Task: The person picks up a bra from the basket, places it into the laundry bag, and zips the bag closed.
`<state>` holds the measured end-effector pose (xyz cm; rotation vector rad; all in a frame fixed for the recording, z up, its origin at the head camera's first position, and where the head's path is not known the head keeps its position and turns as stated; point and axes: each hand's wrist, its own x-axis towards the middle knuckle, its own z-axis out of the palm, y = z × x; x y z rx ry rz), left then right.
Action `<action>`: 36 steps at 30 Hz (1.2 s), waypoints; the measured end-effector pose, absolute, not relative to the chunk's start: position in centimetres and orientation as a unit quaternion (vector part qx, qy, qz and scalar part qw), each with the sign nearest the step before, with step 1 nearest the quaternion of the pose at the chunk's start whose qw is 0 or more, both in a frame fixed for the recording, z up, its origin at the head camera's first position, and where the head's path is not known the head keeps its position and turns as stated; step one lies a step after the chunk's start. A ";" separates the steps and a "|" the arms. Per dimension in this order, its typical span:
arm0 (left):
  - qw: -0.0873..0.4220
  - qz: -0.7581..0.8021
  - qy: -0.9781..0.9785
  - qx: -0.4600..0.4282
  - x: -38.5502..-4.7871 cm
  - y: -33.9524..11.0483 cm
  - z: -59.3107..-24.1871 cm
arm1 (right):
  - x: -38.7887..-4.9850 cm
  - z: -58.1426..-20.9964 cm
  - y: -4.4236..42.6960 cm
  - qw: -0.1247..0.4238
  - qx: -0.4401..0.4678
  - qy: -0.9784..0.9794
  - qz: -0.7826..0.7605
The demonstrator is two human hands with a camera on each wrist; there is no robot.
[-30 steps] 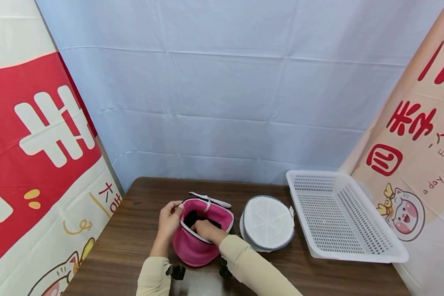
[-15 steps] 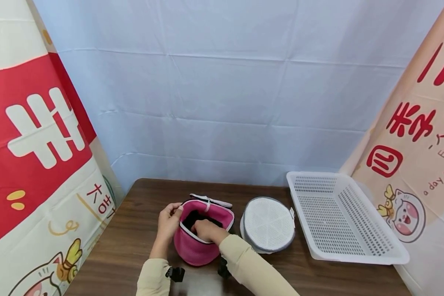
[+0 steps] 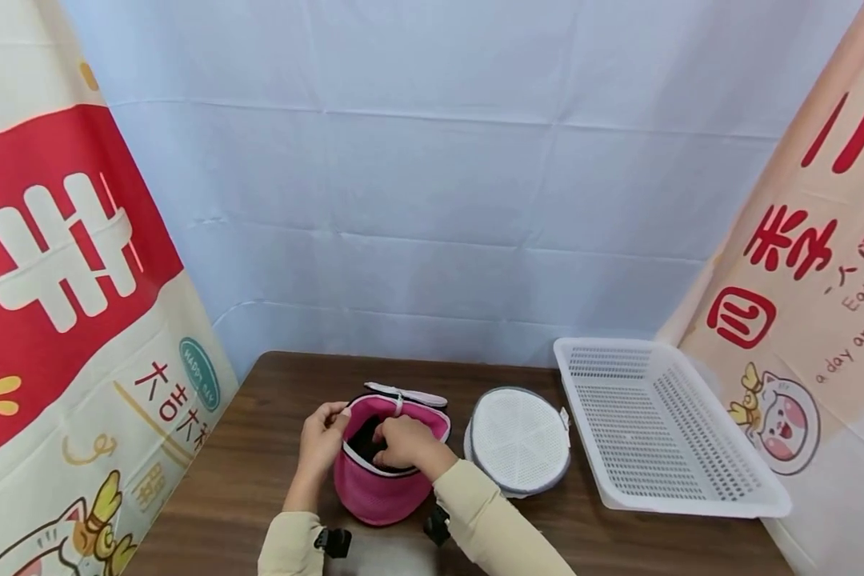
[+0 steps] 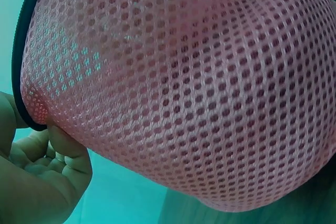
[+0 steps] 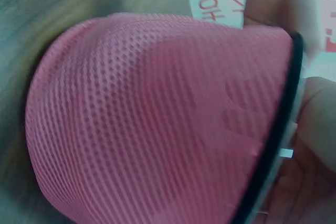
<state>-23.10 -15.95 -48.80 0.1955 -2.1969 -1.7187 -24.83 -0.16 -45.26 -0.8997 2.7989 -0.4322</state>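
Observation:
A pink mesh laundry bag (image 3: 382, 492) stands unzipped on the table, its rim edged in white and black. My left hand (image 3: 320, 440) pinches the rim at its left side; in the left wrist view, thumb and finger of that hand (image 4: 47, 177) close on the black edging. My right hand (image 3: 406, 444) reaches over the near rim into the mouth of the bag, fingers bent beside a dark cloth (image 3: 363, 440) inside. Whether those fingers hold the cloth is hidden. In the right wrist view, the right hand (image 5: 317, 129) is partly behind the rim.
Right of the bag lies a round white mesh laundry bag (image 3: 520, 440) with grey trim. Farther right is a white plastic basket (image 3: 622, 424) with slotted walls. The brown table (image 3: 230, 480) ends at a pale blue curtain (image 3: 432, 200); printed cloths hang on both sides.
My right hand has risen a little out of the pink bag's mouth, and more of its fingers show. The left hand keeps its hold on the rim. The head view has shifted slightly.

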 end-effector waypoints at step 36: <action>0.154 -0.600 -0.783 0.052 -22.9 -16.5 -49.0 | -30.7 -47.0 4.5 -0.046 -0.172 0.918 -0.355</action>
